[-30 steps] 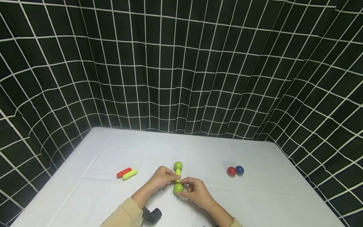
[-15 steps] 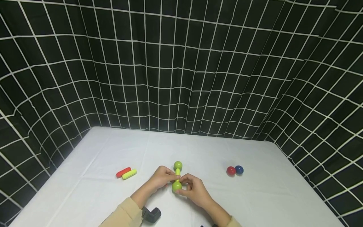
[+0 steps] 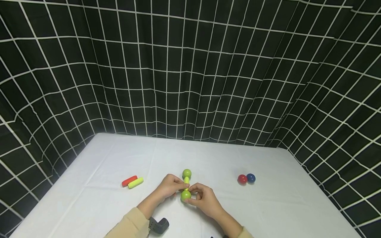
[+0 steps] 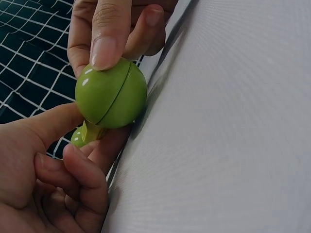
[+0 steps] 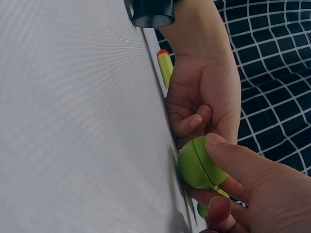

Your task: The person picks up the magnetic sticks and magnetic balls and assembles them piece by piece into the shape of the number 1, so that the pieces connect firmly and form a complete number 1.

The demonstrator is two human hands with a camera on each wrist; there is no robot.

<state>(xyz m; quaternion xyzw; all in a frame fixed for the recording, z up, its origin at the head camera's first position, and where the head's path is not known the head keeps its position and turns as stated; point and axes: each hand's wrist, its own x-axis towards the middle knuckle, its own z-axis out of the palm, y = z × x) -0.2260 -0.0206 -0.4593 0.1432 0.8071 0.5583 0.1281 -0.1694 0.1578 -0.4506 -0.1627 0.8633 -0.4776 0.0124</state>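
No text or number can be read in any view; no label or sign either.

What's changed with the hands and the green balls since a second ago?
The right hand has moved the near green ball slightly forward, up to the end of the held yellow stick, which showed uncovered before. Nothing was taken hold of or let go: the left hand still pinches that stick. The far green ball, red stick, loose yellow stick, red ball and blue ball look unmoved.
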